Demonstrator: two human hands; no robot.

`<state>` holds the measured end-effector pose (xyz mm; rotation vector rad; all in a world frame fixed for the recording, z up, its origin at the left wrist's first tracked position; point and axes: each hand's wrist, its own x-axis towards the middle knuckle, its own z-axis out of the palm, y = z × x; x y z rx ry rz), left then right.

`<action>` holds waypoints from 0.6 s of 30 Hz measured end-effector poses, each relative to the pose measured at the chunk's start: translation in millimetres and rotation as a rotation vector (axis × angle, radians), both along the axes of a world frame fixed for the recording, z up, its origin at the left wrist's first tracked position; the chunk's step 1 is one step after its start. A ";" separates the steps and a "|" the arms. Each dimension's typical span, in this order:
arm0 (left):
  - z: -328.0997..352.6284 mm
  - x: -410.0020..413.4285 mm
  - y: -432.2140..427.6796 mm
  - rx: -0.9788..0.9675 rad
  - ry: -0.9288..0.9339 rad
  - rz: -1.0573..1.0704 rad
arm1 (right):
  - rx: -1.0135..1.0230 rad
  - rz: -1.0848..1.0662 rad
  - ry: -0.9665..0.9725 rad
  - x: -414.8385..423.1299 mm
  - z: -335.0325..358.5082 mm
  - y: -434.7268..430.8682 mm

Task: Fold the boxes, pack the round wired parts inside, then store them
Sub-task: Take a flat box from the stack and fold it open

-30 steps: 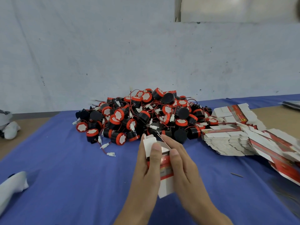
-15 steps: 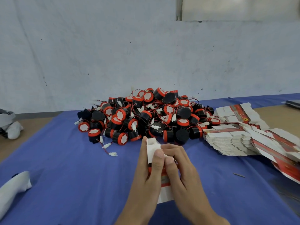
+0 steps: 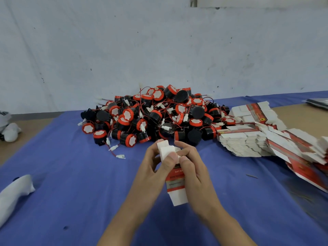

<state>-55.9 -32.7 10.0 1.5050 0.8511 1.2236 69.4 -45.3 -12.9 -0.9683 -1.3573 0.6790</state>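
Observation:
A small white and red cardboard box (image 3: 176,189) is held above the blue cloth at the centre. My left hand (image 3: 154,167) grips its left side, with the thumb pressing a white end flap (image 3: 166,150). My right hand (image 3: 193,167) grips the right side, its fingers curled over the top end. Behind the hands lies a large pile of round black and red wired parts (image 3: 156,116) with white connectors. To the right, flat unfolded boxes (image 3: 248,141) lie in a slumped stack.
The blue cloth (image 3: 74,183) covers a brown table. A white cloth bundle (image 3: 12,194) lies at the left edge and another white object (image 3: 10,130) at the far left. A grey wall stands right behind the pile. A loose connector wire (image 3: 117,153) lies before the pile.
Both hands have shifted their hold on the box. My right fingers have curled over the top end, and the white flap has been bent further under my left thumb.

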 end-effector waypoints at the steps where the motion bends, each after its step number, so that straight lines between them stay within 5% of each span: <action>1: -0.5 -0.4 -0.6 -0.003 -0.003 -0.009 | -0.002 0.004 0.002 0.3 0.2 -0.2; 18: 1.8 0.3 -0.7 0.026 -0.168 -0.049 | 0.123 -0.122 -0.165 3.4 2.3 -4.0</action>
